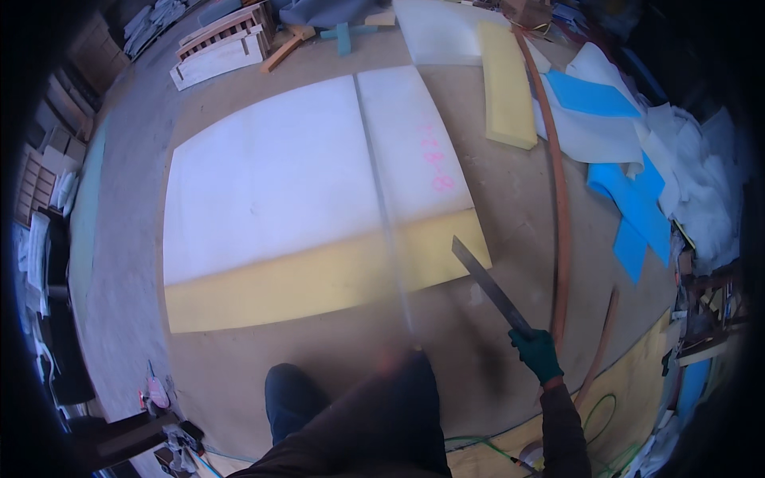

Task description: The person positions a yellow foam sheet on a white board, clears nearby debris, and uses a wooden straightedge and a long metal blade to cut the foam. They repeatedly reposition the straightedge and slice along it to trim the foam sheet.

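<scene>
My right hand (539, 356), in a dark green glove, is closed round the lower end of a long flat knife (494, 288). The blade slants up and left, its tip over the near right part of a foam block (271, 187). That thick block has a white top and a yellow near side, with pink marks at its right. A long thin straightedge (371, 151) lies across its top and runs over the near edge toward me. My left hand (390, 362) is a blur by the straightedge's near end, its fingers smeared by motion and low light.
A yellow foam strip (508, 92) lies beyond the block, beside a long curved brown strip (553, 159). Blue sheets (629, 207) and white padding (693, 159) are heaped at right. Wooden frames (223, 56) stand far left. A green cord (486, 442) lies near my right arm.
</scene>
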A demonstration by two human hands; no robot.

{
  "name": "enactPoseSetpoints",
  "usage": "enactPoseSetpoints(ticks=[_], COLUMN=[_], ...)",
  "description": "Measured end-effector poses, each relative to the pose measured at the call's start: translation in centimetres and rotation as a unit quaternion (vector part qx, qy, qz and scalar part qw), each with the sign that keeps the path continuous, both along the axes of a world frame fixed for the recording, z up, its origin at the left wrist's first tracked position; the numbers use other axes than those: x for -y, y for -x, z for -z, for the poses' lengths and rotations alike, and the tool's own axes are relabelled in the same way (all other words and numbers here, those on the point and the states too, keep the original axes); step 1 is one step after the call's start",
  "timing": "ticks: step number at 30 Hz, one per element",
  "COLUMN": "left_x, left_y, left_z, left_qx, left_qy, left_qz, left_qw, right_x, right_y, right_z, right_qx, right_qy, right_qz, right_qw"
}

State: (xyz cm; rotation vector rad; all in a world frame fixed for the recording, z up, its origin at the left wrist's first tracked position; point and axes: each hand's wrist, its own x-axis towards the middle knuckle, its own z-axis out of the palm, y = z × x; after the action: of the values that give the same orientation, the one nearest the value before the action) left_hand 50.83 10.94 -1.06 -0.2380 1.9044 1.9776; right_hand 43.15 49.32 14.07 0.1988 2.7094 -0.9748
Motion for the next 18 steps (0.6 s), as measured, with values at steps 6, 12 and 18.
enactPoseSetpoints(ticks=[6,12,18], left_x=[-2.3,-2.7,-4.7], left_y=[3.5,3.6,1.8], left_z=[-6.1,-6.1,-2.8], left_qx=[-0.041,-0.15,-0.177], left_qy=[0.366,0.427,0.388], left_qz=[0.219,0.17,0.159], left_qw=[0.903,0.875,0.89], right_x=[-0.8,1.5,1.8], right_y=[4.2,5.7,5.8], right_z=[-4.1,-6.7,-7.6], right_qx=[-0.033,-0.009,-0.015], right_qy=[-0.006,-0.068,-0.093], right_qz=[-0.092,-0.086,-0.113], right_qw=[0.995,0.994,0.989])
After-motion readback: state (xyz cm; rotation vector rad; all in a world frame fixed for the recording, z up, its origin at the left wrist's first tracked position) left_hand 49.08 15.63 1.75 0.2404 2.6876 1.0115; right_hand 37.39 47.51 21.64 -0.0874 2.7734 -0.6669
